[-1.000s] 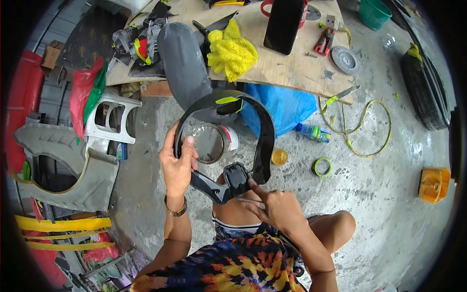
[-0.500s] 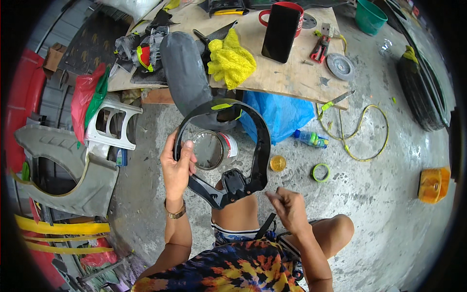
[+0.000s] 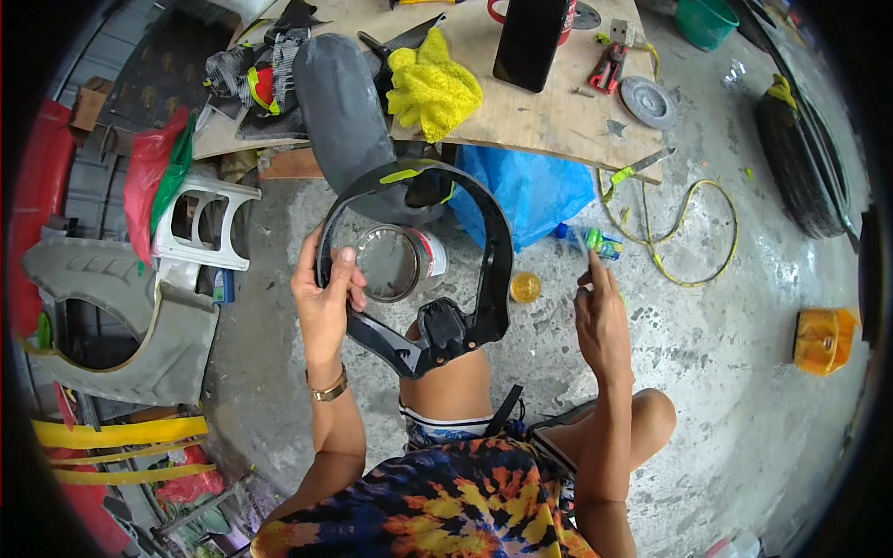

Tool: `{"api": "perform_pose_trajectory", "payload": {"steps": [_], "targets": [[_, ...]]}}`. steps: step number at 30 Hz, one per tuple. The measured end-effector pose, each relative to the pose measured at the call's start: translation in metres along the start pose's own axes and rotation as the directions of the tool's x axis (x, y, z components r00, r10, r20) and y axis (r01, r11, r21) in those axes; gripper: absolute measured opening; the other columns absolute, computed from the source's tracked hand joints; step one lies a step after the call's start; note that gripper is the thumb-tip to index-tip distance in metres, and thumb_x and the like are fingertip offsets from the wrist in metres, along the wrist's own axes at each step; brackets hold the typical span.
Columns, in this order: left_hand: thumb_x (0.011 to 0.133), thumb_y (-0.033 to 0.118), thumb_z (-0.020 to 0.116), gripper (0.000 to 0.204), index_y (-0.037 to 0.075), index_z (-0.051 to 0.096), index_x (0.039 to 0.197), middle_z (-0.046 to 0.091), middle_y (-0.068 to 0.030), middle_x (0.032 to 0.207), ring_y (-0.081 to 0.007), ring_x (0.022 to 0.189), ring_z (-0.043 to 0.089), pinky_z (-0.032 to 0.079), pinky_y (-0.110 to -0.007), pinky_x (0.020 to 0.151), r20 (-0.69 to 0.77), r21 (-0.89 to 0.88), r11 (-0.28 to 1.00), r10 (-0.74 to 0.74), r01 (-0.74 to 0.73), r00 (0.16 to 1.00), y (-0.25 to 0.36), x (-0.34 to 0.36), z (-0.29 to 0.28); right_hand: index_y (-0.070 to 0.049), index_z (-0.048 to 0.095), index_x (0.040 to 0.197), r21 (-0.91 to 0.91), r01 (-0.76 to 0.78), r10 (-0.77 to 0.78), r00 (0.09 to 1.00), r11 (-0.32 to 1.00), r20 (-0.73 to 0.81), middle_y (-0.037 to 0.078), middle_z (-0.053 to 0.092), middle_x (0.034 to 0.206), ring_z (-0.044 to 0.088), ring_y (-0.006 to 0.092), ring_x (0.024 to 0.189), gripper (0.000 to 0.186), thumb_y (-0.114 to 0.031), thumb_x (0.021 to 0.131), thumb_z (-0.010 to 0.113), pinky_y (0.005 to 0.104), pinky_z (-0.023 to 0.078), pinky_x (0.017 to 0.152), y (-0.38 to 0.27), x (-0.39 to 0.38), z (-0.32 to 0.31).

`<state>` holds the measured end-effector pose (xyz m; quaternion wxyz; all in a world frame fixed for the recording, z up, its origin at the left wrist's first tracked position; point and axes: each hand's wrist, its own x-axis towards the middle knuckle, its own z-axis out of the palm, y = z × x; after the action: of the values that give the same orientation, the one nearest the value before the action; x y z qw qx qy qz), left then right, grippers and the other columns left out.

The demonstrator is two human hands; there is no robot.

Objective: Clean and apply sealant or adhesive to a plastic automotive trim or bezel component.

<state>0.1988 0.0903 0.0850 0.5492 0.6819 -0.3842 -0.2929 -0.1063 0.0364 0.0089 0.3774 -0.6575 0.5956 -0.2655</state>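
Observation:
My left hand [image 3: 327,296] grips the left side of a black ring-shaped plastic part [image 3: 493,279], thumb in front. The part is held upright above my knee, with a blocky bracket at its lower end and a yellow-green strip inside its top. Apart from it, to the right, my right hand [image 3: 601,325] is raised with its fingers drawn together and the index pointing up. A thin pale streak shows by its fingertips; what it is I cannot make out. Just beyond lies a small bottle [image 3: 609,245] with blue and green colours. A green tape roll is mostly hidden behind that hand.
An open can [image 3: 430,253] and a small amber container [image 3: 526,287] stand on the concrete. The wooden table [image 3: 549,130] bears a yellow cloth [image 3: 433,86], a phone [image 3: 532,45] and a cutter knife [image 3: 642,166] at its edge. A grey fender [image 3: 177,344] lies at left.
My right hand has moved up and right, away from the black part, toward the small bottle. My left hand still holds the part, shifted slightly left and up in view.

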Motion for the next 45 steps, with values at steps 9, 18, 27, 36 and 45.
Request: {"api": "perform_pose_trajectory", "payload": {"steps": [9, 18, 27, 36, 45], "targets": [[0.094, 0.014, 0.062, 0.044, -0.001, 0.048, 0.133, 0.058, -0.0037, 0.065, -0.0064, 0.046, 0.048, 0.041, -0.022, 0.041, -0.022, -0.066, 0.998, -0.003, 0.002, 1.000, -0.008, -0.008, -0.010, -0.001, 0.049, 0.136, 0.208, 0.079, -0.071, 0.997, 0.975, -0.043, 0.010, 0.057, 0.089, 0.058, 0.0152, 0.070, 0.044, 0.007, 0.092, 0.048, 0.0306, 0.051, 0.066, -0.034, 0.042, 0.003], [0.095, 0.012, 0.060, 0.042, -0.002, 0.049, 0.133, 0.064, -0.0073, 0.073, -0.0062, 0.047, 0.050, 0.042, -0.020, 0.043, -0.022, -0.132, 0.991, 0.010, -0.012, 1.000, -0.010, -0.006, -0.014, 0.004, 0.055, 0.123, -0.266, 0.269, -0.345, 0.889, 0.926, -0.302, 0.027, 0.057, 0.110, 0.057, 0.0441, 0.099, 0.045, 0.006, 0.078, 0.051, 0.0473, 0.048, 0.087, -0.031, 0.177, 0.012], [0.095, 0.011, 0.060, 0.041, -0.002, 0.048, 0.132, 0.064, -0.0078, 0.072, -0.0069, 0.048, 0.052, 0.043, -0.021, 0.044, -0.007, -0.161, 0.987, -0.011, 0.010, 1.000, -0.017, -0.005, -0.022, 0.002, 0.058, 0.120, -0.442, 0.305, -0.474, 0.810, 0.843, -0.344, 0.022, 0.057, 0.118, 0.056, 0.0411, 0.106, 0.042, 0.008, 0.078, 0.052, 0.0467, 0.047, 0.089, -0.037, 0.189, 0.029], [0.095, 0.017, 0.061, 0.030, -0.001, 0.054, 0.118, 0.063, -0.0096, 0.070, -0.0098, 0.046, 0.051, 0.042, -0.024, 0.042, -0.038, -0.130, 0.992, -0.017, 0.012, 0.999, -0.014, -0.002, -0.025, -0.001, 0.057, 0.068, 0.569, 0.068, -0.163, 0.980, 0.820, 0.118, -0.006, 0.040, 0.059, 0.034, 0.0042, 0.058, 0.033, -0.023, 0.090, 0.069, 0.0260, 0.027, 0.050, -0.031, 0.058, 0.046], [0.095, 0.016, 0.060, 0.037, -0.001, 0.052, 0.126, 0.063, -0.0095, 0.071, -0.0104, 0.047, 0.053, 0.042, -0.023, 0.042, -0.043, -0.113, 0.993, -0.040, 0.035, 0.998, -0.021, -0.003, -0.029, -0.007, 0.047, 0.058, 0.566, -0.111, -0.155, 0.903, 0.817, 0.401, -0.007, 0.036, 0.058, 0.031, 0.0052, 0.058, 0.050, -0.039, 0.087, 0.073, 0.0270, 0.025, 0.051, -0.008, 0.038, 0.064]]}}
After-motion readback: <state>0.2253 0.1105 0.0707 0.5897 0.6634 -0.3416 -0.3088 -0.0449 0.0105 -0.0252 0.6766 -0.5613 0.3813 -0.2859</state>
